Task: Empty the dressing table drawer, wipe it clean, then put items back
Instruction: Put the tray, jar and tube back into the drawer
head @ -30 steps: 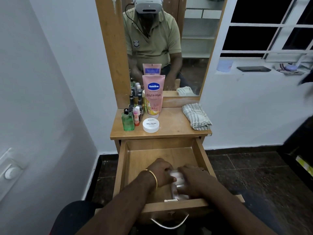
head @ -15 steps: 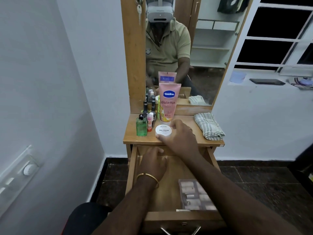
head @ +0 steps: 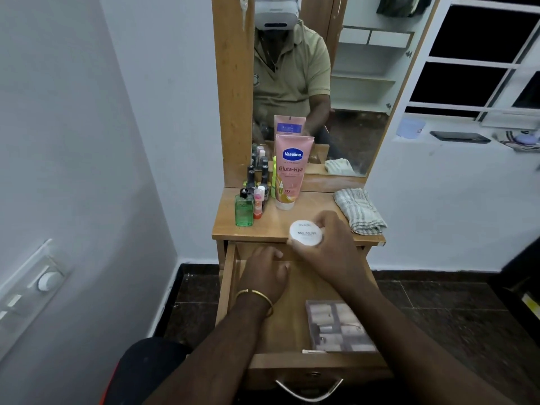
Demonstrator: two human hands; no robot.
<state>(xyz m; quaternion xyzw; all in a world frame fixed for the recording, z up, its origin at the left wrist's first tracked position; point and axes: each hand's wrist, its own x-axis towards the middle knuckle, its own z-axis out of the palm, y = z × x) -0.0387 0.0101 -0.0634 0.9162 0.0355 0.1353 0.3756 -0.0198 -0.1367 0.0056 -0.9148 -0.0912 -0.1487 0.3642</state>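
The wooden drawer [head: 295, 366] of the dressing table stands pulled out. A clear compartment box [head: 339, 327] lies in its front right corner. My right hand [head: 330, 244] grips a round white nail polish remover tub [head: 306, 232] and holds it lifted at the tabletop's front edge, above the back of the drawer. My left hand [head: 267, 273], with a gold bangle on the wrist, rests with relaxed fingers inside the drawer at its back left. On the tabletop [head: 263, 226] stand a pink Vaseline tube [head: 290, 172], a green bottle [head: 244, 209] and several small nail polish bottles [head: 258, 182].
A folded striped cloth [head: 359, 211] lies on the right of the tabletop. The mirror [head: 321, 83] rises behind the items. A white wall [head: 87, 141] with a switch panel [head: 32, 290] closes in on the left. A sill at the right holds a phone [head: 458, 137] and a cup [head: 410, 128].
Both hands left the compartment box in the drawer. My right hand reached to the tabletop, took the white tub and lifted it toward the drawer. My left hand moved to the drawer's back.
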